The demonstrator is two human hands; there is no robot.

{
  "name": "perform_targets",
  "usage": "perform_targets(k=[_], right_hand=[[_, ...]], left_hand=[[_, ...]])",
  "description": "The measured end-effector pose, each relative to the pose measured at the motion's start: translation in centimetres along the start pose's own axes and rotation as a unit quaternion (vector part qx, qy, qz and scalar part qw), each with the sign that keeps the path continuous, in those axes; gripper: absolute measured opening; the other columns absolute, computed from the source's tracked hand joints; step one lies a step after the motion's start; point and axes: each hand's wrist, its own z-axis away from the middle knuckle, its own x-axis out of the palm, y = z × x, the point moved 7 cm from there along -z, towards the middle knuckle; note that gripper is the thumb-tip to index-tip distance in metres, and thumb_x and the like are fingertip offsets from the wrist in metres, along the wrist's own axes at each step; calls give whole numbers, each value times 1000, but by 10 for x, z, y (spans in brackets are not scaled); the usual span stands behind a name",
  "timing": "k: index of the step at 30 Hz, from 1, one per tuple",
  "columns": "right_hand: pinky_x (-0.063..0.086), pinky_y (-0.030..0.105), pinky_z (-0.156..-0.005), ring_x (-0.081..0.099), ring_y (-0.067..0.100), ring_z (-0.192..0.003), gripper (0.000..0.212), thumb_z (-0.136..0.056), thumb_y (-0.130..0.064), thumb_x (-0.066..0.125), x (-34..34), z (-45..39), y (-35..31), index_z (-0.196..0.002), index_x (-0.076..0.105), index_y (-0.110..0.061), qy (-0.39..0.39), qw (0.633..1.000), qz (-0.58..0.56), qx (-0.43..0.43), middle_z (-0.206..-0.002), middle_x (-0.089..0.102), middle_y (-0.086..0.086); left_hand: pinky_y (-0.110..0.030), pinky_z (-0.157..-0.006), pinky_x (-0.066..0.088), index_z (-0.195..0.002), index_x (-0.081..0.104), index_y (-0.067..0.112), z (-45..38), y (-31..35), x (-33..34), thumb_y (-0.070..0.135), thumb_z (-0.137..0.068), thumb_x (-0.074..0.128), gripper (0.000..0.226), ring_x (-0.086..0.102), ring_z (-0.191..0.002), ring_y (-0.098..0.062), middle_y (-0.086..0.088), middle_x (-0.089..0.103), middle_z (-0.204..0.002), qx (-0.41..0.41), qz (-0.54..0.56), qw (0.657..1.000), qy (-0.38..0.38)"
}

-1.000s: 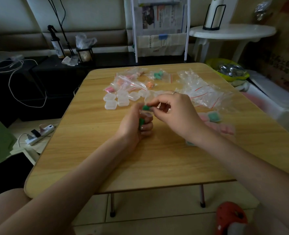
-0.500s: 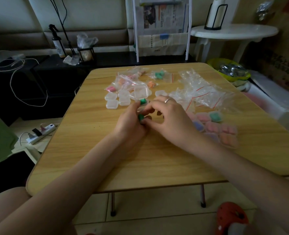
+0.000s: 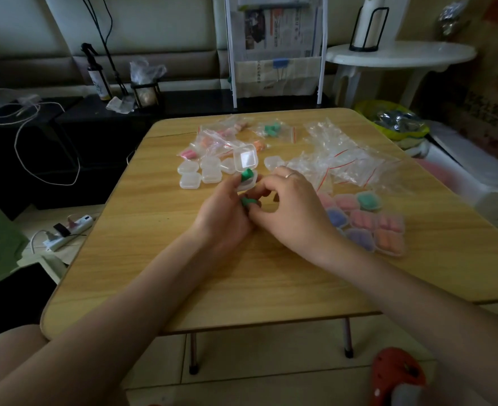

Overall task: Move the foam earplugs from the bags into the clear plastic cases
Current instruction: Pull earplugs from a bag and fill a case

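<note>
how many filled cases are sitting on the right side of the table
7 visible: pink, green, blue, pink, pink, purple, orange, clustered beside the right hand. More may hide behind that hand.

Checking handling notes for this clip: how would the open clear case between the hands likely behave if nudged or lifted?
The open clear case looks thin-walled and small, so probably very light and easy to slide on the smooth wooden table. Its raised lid may make it tip backward. The green earplug stands out of it and could pop out.
</note>
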Motion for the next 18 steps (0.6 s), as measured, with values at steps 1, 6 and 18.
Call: perform_targets(k=[1, 6, 18], right_hand=[[39, 20, -68, 49, 12, -84, 8, -77, -16, 71, -3, 0, 1, -83, 66, -12, 4, 1000, -29, 0, -89, 54, -1], [49, 17, -63, 61, 6, -79, 25, -77, -2, 68, -17, -4, 0, -75, 49, -19, 29, 983, -180, -16, -94, 66, 4], [41, 9, -66, 52, 2, -66, 13, -75, -14, 78, -16, -9, 2, -84, 69, -10, 24, 995, -21, -91, -75, 63, -4]], left_hand=[[-28, -68, 40, -95, 54, 10, -1, 2, -3, 22, -100, 32, 26, 50, -69, -14, -6, 55, -84, 4, -1, 1000, 19], [-27, -68, 54, -91, 57, 3, -3, 12, -18, 8, -97, 36, 23, 65, -75, -19, -9, 66, -85, 47, 6, 994, 94], [-25, -65, 58, -95, 59, -7, 8, 6, 5, 1, -98, 35, 25, 71, -72, -16, -13, 72, -78, 31, 3, 999, 5]])
